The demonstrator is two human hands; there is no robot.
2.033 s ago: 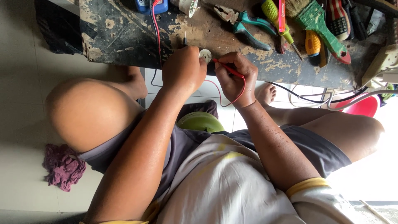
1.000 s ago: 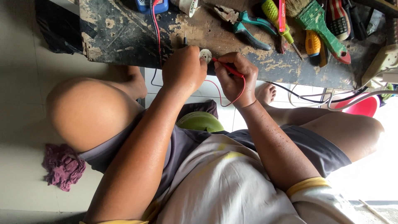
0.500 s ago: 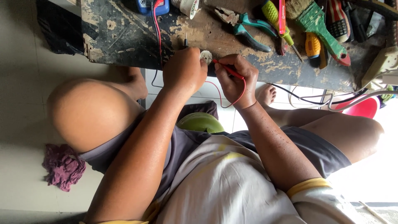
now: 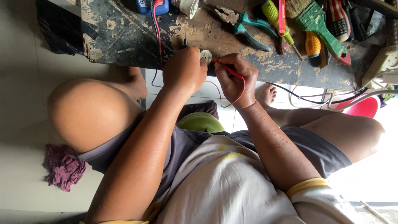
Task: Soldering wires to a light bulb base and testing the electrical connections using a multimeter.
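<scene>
My left hand (image 4: 184,68) rests at the front edge of a worn dark wooden bench (image 4: 120,37) and pinches a black test probe (image 4: 185,42) that points away from me. Right beside it lies a small round white part (image 4: 205,55), partly hidden by my fingers. My right hand (image 4: 234,79) holds a red test probe (image 4: 226,69) like a pen, its tip touching the white part. A red lead (image 4: 156,29) runs up to a blue meter (image 4: 153,6) at the bench's far edge.
On the bench lie teal-handled pliers (image 4: 245,25), a yellow-green screwdriver (image 4: 274,15), a green brush (image 4: 321,27) and a tape roll (image 4: 188,6). A white power strip (image 4: 383,60) sits at right. A red bowl (image 4: 365,107), green object (image 4: 201,121) and purple rag (image 4: 62,166) are on the floor.
Both hands stay at the white part with the probes. Only the view has drifted slightly.
</scene>
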